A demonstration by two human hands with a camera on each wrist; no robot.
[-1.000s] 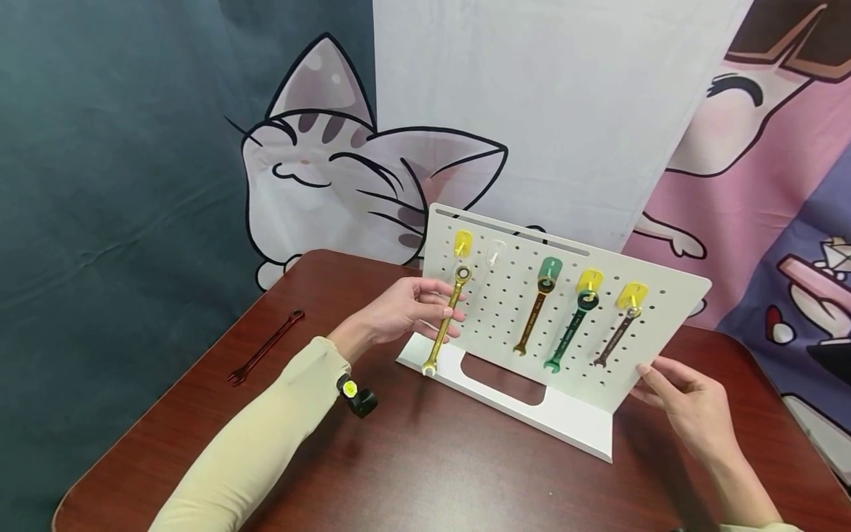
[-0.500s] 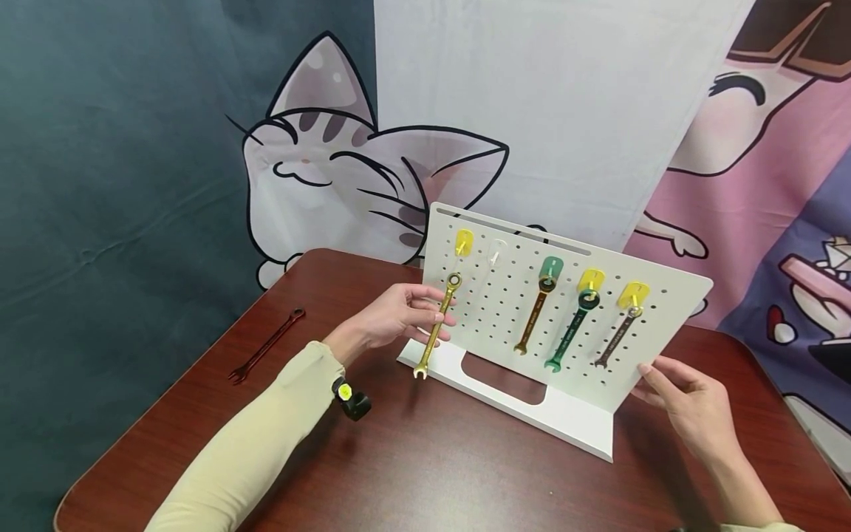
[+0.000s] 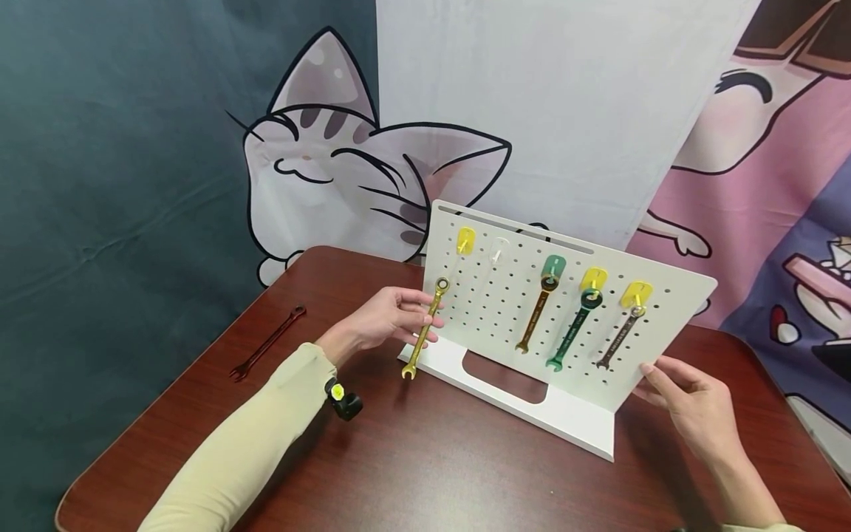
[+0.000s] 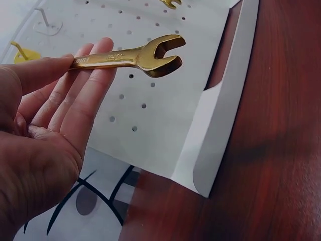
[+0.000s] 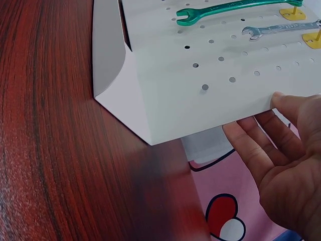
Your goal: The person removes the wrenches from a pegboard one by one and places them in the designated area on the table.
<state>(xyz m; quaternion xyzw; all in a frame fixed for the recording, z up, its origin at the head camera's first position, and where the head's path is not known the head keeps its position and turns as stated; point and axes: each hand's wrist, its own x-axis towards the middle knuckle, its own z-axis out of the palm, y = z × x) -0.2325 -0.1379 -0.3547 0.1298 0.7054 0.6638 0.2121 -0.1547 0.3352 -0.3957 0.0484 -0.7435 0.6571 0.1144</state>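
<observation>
My left hand point(image 3: 385, 319) pinches a gold combination wrench point(image 3: 417, 353) between thumb and fingers, in front of the left end of a white pegboard stand point(image 3: 482, 314). Its ring end points up and its open end down; in the left wrist view the open jaw point(image 4: 159, 56) juts past my fingertips. At the board's right edge my right hand point(image 3: 698, 410) grips the panel, thumb in front and fingers behind. On the board hang an orange-gold wrench point(image 3: 537, 316), a green wrench point(image 3: 572, 332) and a small silver-looking wrench point(image 3: 620, 340).
A yellow hook point(image 3: 465, 241) and a clear hook point(image 3: 499, 252) at the board's upper left carry nothing. A dark red wrench point(image 3: 268, 343) lies on the brown table point(image 3: 425, 473) at the left. Behind hangs a cloth backdrop point(image 3: 532, 111) with cartoon prints.
My left hand has drawn the gold wrench left and slightly down, away from the yellow hook. The right hand stays at the board's edge.
</observation>
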